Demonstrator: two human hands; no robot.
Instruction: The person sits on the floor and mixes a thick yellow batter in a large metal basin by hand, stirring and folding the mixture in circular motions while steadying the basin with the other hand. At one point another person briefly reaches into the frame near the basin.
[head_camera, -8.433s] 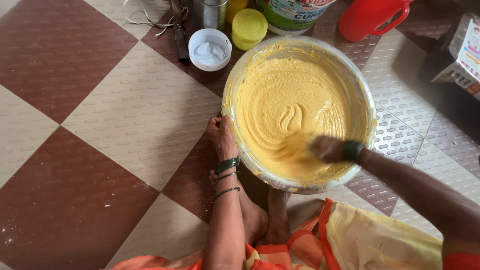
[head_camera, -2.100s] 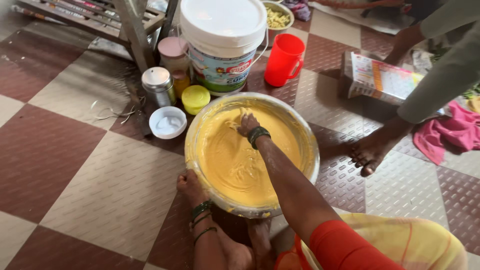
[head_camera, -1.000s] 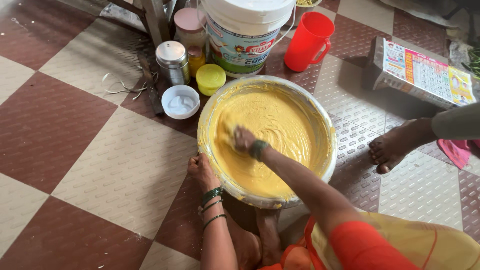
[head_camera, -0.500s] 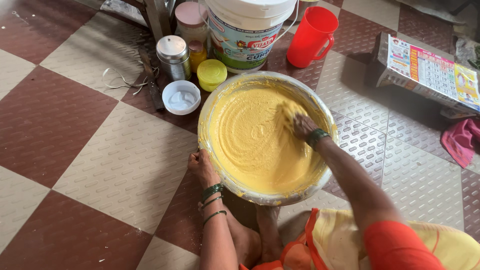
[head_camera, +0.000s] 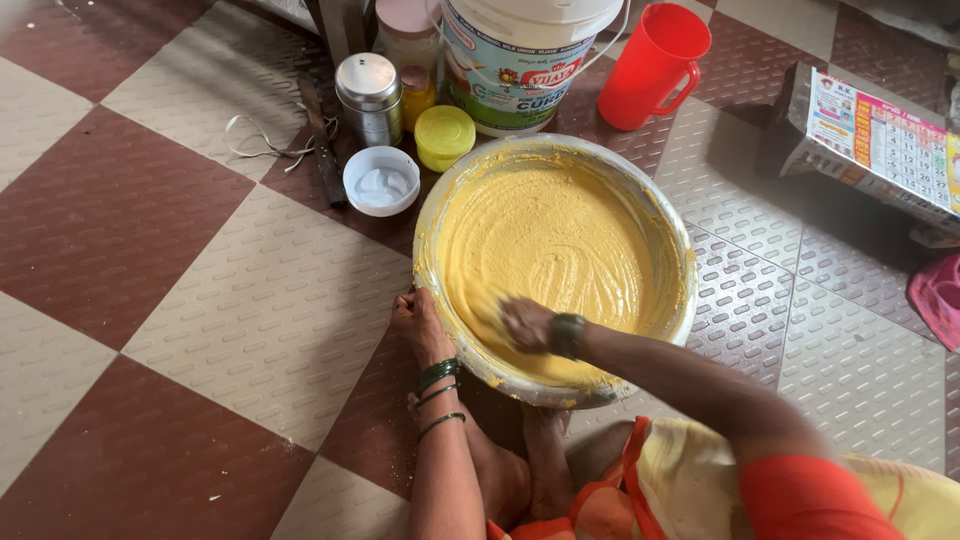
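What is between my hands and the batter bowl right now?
Nothing visible. The right hand is already in the batter, and the left hand rests against the bowl at its near-left rim.

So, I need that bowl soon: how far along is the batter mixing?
The batter already looks smooth and evenly yellow, with no dry lumps showing. In hand: the right hand is in it near the front rim, while the left hand steadies the bowl. Smears high on the bowl wall remain unscraped.
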